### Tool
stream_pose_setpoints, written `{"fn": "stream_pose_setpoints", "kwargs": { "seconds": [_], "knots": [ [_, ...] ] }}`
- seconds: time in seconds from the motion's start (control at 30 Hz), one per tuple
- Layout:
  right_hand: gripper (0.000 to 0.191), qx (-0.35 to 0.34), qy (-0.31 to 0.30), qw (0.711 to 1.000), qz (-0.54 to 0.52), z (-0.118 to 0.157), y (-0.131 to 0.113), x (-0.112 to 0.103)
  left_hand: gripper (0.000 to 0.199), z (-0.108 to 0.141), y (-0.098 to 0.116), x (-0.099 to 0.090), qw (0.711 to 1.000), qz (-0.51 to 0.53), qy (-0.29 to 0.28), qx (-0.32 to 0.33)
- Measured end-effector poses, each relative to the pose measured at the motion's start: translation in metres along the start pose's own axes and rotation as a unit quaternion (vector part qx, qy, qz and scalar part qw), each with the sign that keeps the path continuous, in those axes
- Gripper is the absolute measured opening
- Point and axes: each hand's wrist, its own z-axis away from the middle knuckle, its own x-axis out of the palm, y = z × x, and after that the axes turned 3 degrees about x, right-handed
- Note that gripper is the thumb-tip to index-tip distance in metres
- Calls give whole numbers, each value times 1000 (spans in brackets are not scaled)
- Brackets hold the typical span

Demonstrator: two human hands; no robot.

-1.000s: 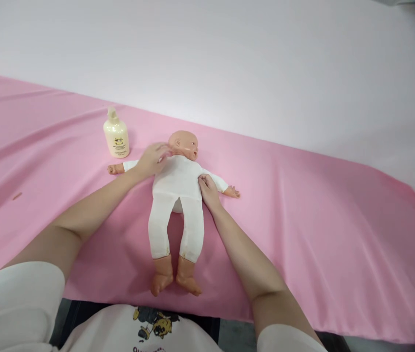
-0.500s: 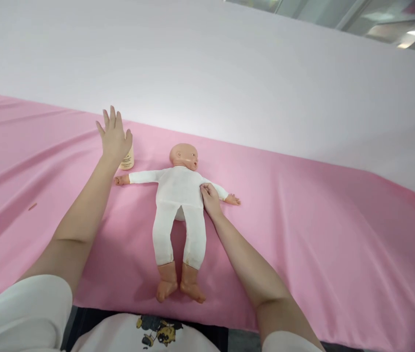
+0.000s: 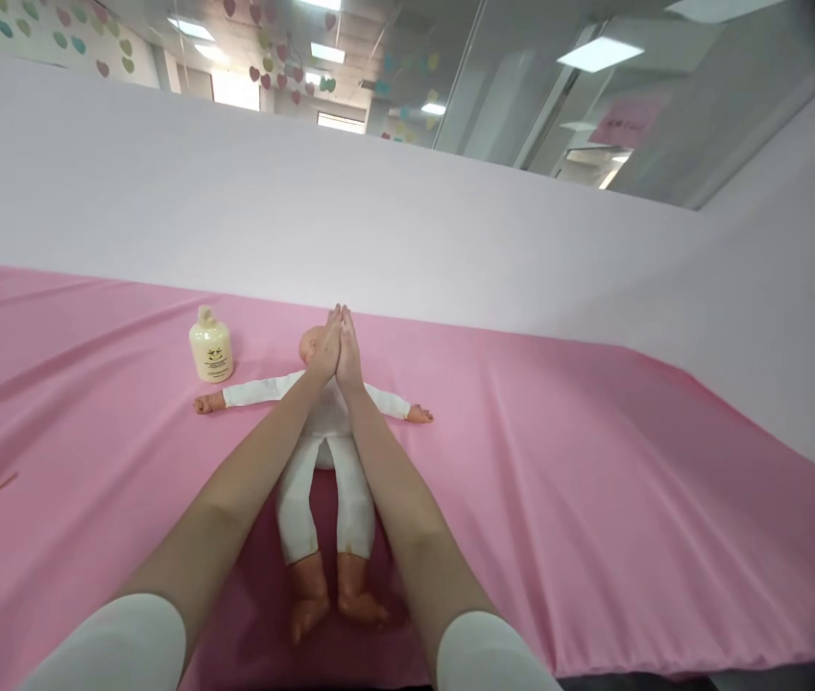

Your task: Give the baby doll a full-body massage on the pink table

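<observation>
My left hand (image 3: 325, 351) and my right hand (image 3: 349, 353) are pressed palm to palm, fingers stretched out and pointing away from me. Nothing shows between them. They are held above the chest and head of a baby doll (image 3: 324, 422), which lies on its back in a white suit, arms spread and bare feet toward me. My hands hide most of its face and part of its chest. To the left, near the doll's fist, stands a cream pump bottle (image 3: 211, 347) with dark print on its front.
A pink cloth (image 3: 508, 461) with soft folds covers the table. Behind it rises a white wall (image 3: 407, 230), with glass panels and heart stickers above. A small brownish strip (image 3: 8, 481) lies on the cloth at the left.
My left hand has come away from the bottle and my right hand from the doll's side; they have met palm to palm above the doll. The view has tilted up.
</observation>
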Motion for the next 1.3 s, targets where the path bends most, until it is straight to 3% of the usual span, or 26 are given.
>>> {"fn": "stream_pose_setpoints", "kwargs": {
  "seconds": [0.07,0.13,0.2,0.27,0.4,0.6,0.77,0.93,1.17,1.3],
  "knots": [
    [79,13,12,999,30,-1,22,-10,56,1,-22,5,998,-57,14,-12],
    [84,80,7,993,84,-2,42,-23,49,5,-37,9,996,-86,18,-19],
    [84,147,-9,983,109,-2,56,-30,38,8,-45,15,993,-114,34,-26],
    [84,163,-25,980,112,-4,64,-32,32,10,-47,18,988,-133,69,-41],
    [85,134,-22,983,122,-4,69,-29,47,12,-55,13,986,-85,113,-83],
    [75,47,-47,990,126,1,67,-28,56,20,-71,-3,990,-63,90,-92],
    [64,21,-95,976,197,6,62,-26,56,22,-80,-8,989,-18,104,-100],
    [60,-5,-98,968,230,9,60,-25,72,22,-90,-8,988,-14,103,-114],
    [54,-107,-111,956,250,4,69,-25,55,23,-107,-9,977,91,120,-152],
    [70,-58,-62,974,212,2,77,-25,55,23,-108,-6,984,89,122,-97]
  ]
}}
